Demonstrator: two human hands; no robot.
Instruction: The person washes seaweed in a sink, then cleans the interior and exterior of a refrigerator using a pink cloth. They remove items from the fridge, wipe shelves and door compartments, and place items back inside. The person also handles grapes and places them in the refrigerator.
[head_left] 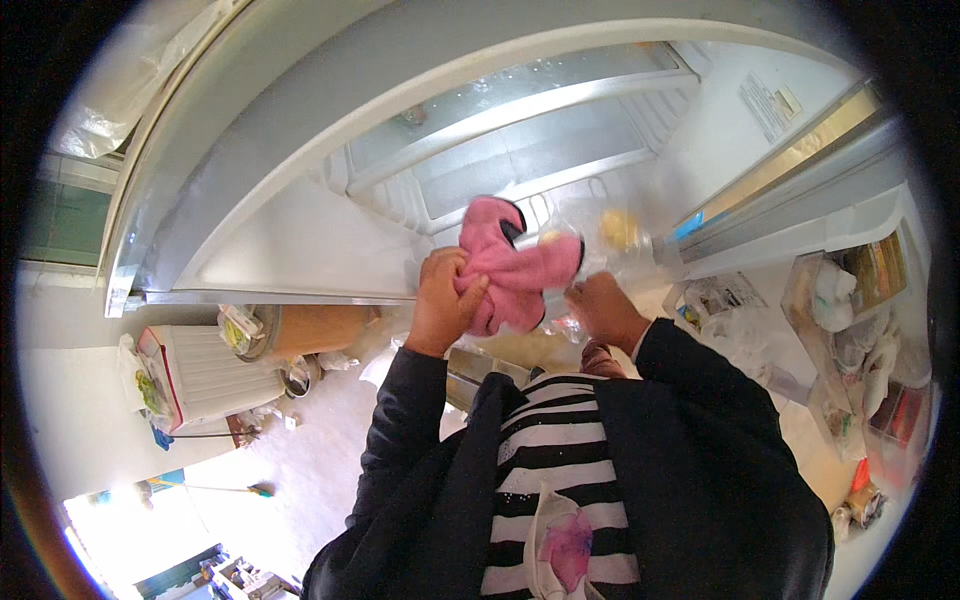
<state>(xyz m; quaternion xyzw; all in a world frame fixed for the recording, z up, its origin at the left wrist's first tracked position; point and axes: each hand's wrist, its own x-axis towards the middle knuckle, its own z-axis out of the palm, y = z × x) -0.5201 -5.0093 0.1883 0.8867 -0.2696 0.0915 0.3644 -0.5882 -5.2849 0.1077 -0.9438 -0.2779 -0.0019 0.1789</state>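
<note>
My left hand (443,297) is closed on a pink cloth (500,265) with dark edging, thumb pressed on its near side. The cloth hangs bunched in front of the open fridge (290,235). Just right of it, my right hand (606,308) has its fingers curled together. What they hold, if anything, I cannot make out. Beyond that hand is a clear plastic bag (645,245) with something yellow (619,229) showing through; it is blurred. A bit of clear plastic shows beside the fingers.
Glass-fronted shelves (530,160) line the fridge's inside. On the right, the open door's bins (845,330) hold bags and packages. To the left stand a round brown container (315,328) and a ribbed white container (215,372). A broom (258,490) lies farther off.
</note>
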